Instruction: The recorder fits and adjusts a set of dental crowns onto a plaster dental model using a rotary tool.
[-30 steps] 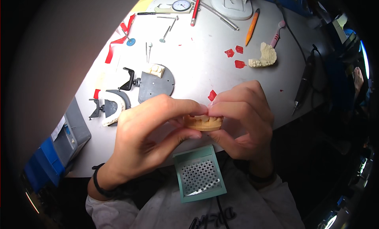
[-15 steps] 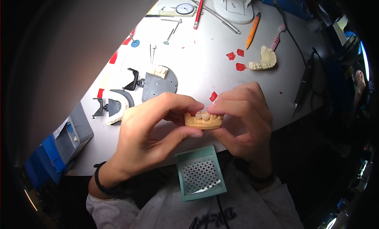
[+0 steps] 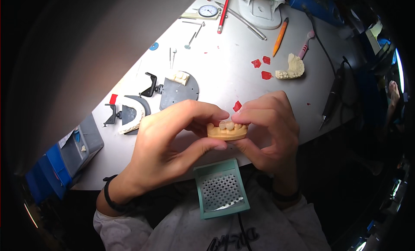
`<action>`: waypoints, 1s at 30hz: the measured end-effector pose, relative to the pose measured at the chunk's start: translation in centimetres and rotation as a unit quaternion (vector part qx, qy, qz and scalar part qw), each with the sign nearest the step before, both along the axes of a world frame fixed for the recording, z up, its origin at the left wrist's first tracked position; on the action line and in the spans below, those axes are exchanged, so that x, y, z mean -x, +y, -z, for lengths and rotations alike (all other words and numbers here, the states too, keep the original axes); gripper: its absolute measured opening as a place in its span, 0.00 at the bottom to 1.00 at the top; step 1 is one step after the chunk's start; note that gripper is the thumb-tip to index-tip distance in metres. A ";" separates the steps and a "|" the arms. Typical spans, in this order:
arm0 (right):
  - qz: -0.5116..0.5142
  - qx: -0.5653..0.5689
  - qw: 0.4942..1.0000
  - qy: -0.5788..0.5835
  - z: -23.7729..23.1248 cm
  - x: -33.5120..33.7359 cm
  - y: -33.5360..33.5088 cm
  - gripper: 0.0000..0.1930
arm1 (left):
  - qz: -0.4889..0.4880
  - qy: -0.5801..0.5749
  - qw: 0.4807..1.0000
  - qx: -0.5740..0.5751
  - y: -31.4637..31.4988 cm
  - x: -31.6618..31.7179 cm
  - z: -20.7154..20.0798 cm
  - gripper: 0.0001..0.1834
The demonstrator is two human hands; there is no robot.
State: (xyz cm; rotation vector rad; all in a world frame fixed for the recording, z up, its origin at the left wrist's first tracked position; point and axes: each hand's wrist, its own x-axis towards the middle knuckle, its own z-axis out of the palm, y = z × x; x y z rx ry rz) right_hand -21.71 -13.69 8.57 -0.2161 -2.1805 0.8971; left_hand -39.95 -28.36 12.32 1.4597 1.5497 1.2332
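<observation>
Between my two hands is a tan dental model [image 3: 227, 133], its row of teeth facing up with a couple of paler crowns [image 3: 226, 125] near the middle. My left hand [image 3: 170, 143] pinches its left end, the thumb at the base and the fingers behind the teeth. On the other end, my right hand [image 3: 270, 132] grips with the thumb below and the index finger at the top of the teeth. Just below the model, a green-framed perforated tray [image 3: 196, 186] stands at the table's near edge.
Left on the table [image 3: 242, 86] lie a hinged grey articulator plate [image 3: 179, 95] and a white dental arch [image 3: 139, 117]. To the right are a cream cast [image 3: 294, 67], red chips [image 3: 266, 75], an orange pen [image 3: 280, 37] and a black handpiece [image 3: 330, 101]. A dial gauge [image 3: 208, 11] lies behind.
The model and both hands sit slightly further right in the picture. The table objects also appear shifted right, as the view has moved a little. Both hands keep their hold.
</observation>
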 end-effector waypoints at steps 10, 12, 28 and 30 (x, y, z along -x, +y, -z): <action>-0.006 -0.006 1.000 -0.003 0.2 -0.1 0.2 0.22 | -0.005 0.002 1.000 -0.006 0.0 0.0 0.2 0.24; -0.006 -0.007 1.000 -0.004 0.3 -0.1 0.2 0.22 | -0.006 0.004 1.000 -0.006 0.0 0.0 0.2 0.23; -0.005 -0.004 1.000 0.002 0.0 -0.1 0.2 0.21 | -0.021 0.013 0.999 -0.044 0.4 -0.2 0.5 0.20; -0.006 -0.005 1.000 0.001 0.0 -0.1 0.2 0.21 | -0.021 0.010 0.999 -0.041 0.4 -0.2 0.4 0.20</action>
